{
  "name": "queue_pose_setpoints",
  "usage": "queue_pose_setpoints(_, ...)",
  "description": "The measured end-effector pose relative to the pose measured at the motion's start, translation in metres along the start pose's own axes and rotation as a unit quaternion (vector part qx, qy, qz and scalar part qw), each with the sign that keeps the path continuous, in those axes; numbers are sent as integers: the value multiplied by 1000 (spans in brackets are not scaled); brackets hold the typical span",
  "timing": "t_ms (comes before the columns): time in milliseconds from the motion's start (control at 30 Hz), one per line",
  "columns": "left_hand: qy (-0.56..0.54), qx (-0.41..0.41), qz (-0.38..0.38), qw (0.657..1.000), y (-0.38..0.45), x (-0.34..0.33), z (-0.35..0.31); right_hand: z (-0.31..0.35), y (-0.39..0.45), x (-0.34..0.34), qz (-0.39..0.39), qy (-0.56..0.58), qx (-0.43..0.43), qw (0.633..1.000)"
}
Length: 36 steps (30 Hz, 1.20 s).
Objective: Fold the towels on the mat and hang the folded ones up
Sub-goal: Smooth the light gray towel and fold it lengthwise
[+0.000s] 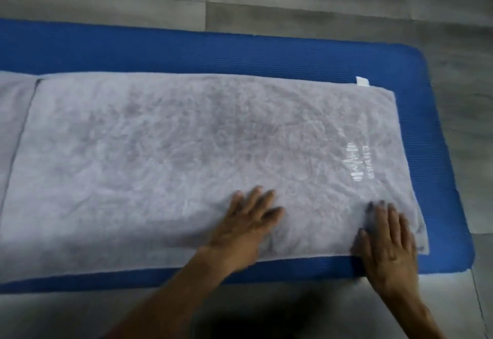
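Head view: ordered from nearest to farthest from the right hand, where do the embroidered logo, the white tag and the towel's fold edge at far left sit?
From the right hand, which rests flat on the towel:
1. Embroidered logo, just beyond the fingers, near the towel's right end.
2. White tag, at the far right corner.
3. Fold edge, far left across the towel.

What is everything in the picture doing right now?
Towel: spread flat on the mat, folded layer on top.
Mat: lying flat on the floor.
Left hand: fingers straight, resting on the towel.
Right hand: fingers straight, resting on the towel's near right corner.
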<state>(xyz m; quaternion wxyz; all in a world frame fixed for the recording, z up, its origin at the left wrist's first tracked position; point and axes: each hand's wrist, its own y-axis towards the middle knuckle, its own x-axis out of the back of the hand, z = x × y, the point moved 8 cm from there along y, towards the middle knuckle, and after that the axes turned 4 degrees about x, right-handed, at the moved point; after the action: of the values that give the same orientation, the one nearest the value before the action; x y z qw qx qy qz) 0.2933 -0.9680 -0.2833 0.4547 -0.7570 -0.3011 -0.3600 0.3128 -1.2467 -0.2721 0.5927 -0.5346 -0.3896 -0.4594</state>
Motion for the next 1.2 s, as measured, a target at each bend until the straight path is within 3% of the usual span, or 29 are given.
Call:
queue_pose_setpoints(133, 29, -77, -87, 993, -49, -51, -22, 108, 8, -12, 5, 61, 123, 991)
queue_pose_setpoints(267, -43, -83, -227, 969, -92, -56, -9, 243, 6, -28, -22, 113, 313, 943)
queue_pose_setpoints(367, -173, 69, -338, 922, -139, -46, 66, 339, -4, -39, -26, 136, 419, 897)
queue_pose_setpoints(500, -238, 376, -431, 785, -245, -31, 200, 451, -24, -52, -47, 137, 538, 830)
queue_pose_setpoints(567, -214, 470, -429, 741, -291, -28, 247, 495, -34, -61, -29, 119, 583, 803)
queue_pose_setpoints(700, -160, 606, -372, 685, -348, -43, 328, 575, -47, -79, 43, 109, 628, 769)
queue_pose_setpoints(800, -192, 680, -345, 618, -371, -59, 365, 615, -41, -96, 136, 124, 597, 781)
queue_pose_setpoints(867, -196, 711, -325, 592, -379, -63, 376, 632, -34, -103, 166, 86, 574, 797)
queue_pose_setpoints(1000, -226, 694, -338, 595, -381, -44, 383, 652, -24, -97, 171, 82, 528, 828)
queue_pose_setpoints(1067, -159, 664, -344, 644, -371, -21, 370, 660, -21, -85, 208, 184, 480, 832)
queue_pose_setpoints(1133, -87, 622, -359, 690, -353, 3, 344, 671, -22, -74, 300, 335, 399, 799)
queue_pose_setpoints(1200, -72, 575, -367, 728, -331, 19, 311, 683, -16, -71, 342, 420, 314, 780)
